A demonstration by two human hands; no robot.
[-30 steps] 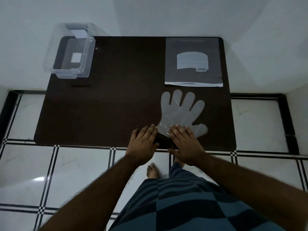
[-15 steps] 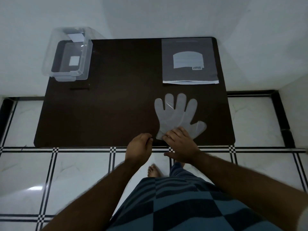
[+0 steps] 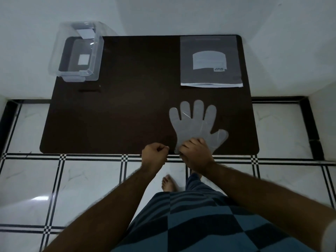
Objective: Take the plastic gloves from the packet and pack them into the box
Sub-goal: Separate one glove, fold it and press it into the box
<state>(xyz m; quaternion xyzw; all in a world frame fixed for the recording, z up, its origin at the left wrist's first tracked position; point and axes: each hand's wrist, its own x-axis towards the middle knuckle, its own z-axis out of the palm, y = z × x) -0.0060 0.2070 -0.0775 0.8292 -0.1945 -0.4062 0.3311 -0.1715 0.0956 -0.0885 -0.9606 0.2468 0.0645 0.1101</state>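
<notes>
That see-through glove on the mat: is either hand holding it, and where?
The right hand grips the plastic glove at its cuff end. The left hand is a closed fist beside it; contents unclear.

Single view only: head-worn wide-angle camera. Looks forward and steeply down from standing height. Dark bench (image 3: pixel 127 115) fills centre of frame, seen almost from above, near edge toward wearer. Far bench edge meets white wall (image 3: pixel 163 13) at top of frame. Tiled floor (image 3: pixel 72 179) occupies lower half. Both forearms enter from bottom corners; wearer's shorts (image 3: pixel 190 220) and one bare foot (image 3: pixel 168 183) visible directly below lens. Wide-angle bowing bends straight lines near frame borders. No second view; no overlap to report.
</notes>
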